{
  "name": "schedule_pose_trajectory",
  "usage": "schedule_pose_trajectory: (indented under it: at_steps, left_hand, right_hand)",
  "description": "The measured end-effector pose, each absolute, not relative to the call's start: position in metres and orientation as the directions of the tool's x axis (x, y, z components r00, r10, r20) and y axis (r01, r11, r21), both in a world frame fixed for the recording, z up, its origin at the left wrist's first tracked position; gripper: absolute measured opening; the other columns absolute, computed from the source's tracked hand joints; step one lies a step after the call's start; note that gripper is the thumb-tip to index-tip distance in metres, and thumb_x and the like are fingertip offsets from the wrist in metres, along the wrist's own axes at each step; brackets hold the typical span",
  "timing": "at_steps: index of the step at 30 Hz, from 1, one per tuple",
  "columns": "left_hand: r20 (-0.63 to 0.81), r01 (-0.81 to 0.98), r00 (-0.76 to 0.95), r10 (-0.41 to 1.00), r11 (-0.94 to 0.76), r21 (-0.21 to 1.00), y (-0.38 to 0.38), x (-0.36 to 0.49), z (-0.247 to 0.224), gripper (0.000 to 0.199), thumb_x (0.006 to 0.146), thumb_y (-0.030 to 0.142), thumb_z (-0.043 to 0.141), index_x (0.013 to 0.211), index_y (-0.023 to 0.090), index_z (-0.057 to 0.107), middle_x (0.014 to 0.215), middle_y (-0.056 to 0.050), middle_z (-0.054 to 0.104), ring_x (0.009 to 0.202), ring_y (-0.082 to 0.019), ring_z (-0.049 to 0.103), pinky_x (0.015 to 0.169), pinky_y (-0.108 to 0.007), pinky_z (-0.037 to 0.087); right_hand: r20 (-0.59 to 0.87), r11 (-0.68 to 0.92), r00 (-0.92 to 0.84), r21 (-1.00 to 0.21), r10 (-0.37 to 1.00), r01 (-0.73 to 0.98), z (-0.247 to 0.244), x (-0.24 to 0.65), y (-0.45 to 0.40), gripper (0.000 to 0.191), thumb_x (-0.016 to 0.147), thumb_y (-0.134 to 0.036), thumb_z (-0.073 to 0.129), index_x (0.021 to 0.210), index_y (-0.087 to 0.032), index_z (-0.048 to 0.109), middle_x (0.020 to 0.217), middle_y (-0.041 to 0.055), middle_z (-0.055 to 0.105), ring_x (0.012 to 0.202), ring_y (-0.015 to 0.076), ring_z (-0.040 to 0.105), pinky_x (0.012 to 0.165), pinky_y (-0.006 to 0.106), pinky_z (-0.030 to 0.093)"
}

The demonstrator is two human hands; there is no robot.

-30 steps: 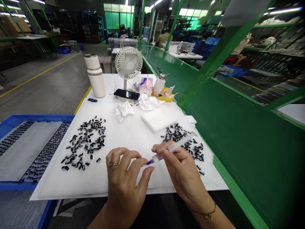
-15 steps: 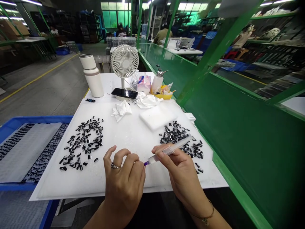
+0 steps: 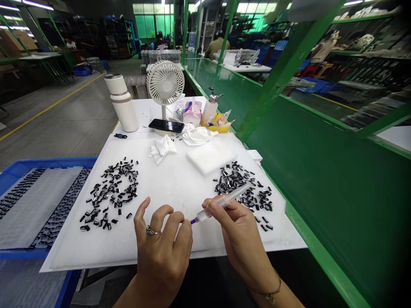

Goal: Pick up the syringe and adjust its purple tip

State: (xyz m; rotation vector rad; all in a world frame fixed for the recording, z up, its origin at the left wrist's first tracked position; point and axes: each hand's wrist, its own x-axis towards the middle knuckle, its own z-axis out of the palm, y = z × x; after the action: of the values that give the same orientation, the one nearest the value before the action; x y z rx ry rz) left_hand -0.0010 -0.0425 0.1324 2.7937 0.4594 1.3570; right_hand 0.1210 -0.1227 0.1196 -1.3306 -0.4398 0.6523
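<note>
Right hand: thumb and fingers closed on the barrel of a clear syringe, purple tip angled down toward the left hand. Syringe lies between the two hands, its tip at the left index fingertip; contact cannot be confirmed. Left hand: fingers bent, little finger raised; thumb hidden, so cannot tell whether it is pinched on anything.

Obstructions: back of left hand screens its own grip; plunger end of syringe overlaps the right-hand heap of black pieces, just beyond the right hand.

Surroundings: a looser scatter of black pieces on the tabletop, left of and beyond the left hand. Ahead of the right hand, a white foam block; ahead of the left, crumpled tissue. Past these, well beyond both hands: black phone leaning at the base of a fan, white flask to its left, yellow tray to its right. Blue crate far left of left hand; green ledge right of right hand
</note>
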Motion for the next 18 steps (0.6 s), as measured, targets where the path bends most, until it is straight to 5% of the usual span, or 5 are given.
schedule_pose_trajectory:
  at_steps: [7, 13, 18]
  left_hand:
    - [0.686, 0.182, 0.571, 0.45, -0.885, 0.429, -0.04, -0.007, 0.13, 0.013, 0.083, 0.003, 0.059, 0.081, 0.015, 0.059, 0.078, -0.002, 0.061, 0.086, -0.02, 0.053, 0.098, -0.055, 0.036]
    - [0.581, 0.146, 0.66, 0.477, -0.839, 0.523, -0.037, -0.014, 0.124, 0.021, 0.086, 0.016, 0.062, 0.106, 0.016, 0.057, 0.093, -0.004, 0.062, 0.096, -0.022, 0.051, 0.101, -0.049, 0.035]
    - [0.531, 0.124, 0.67, 0.518, -0.784, 0.608, -0.037, -0.012, 0.124, 0.006, 0.089, 0.015, 0.058, 0.087, 0.02, 0.062, 0.081, -0.001, 0.062, 0.082, -0.018, 0.053, 0.094, -0.043, 0.037]
  right_hand:
    - [-0.1, 0.142, 0.711, -0.952, 0.696, -0.273, 0.12, 0.118, -0.121, 0.023, 0.076, -0.042, 0.073, 0.073, -0.02, 0.066, 0.079, 0.0027, 0.06, 0.084, 0.017, 0.055, 0.075, 0.029, 0.044]
    - [-0.069, 0.143, 0.689, -0.959, 0.721, -0.246, 0.121, 0.12, -0.123, 0.02, 0.079, -0.04, 0.071, 0.075, -0.022, 0.066, 0.081, 0.0027, 0.059, 0.088, 0.0175, 0.055, 0.078, 0.029, 0.045]
    - [0.017, 0.159, 0.652, -0.974, 0.758, -0.16, 0.122, 0.12, -0.125, 0.015, 0.082, -0.037, 0.068, 0.078, -0.023, 0.066, 0.081, 0.003, 0.058, 0.09, 0.0189, 0.056, 0.078, 0.03, 0.046]
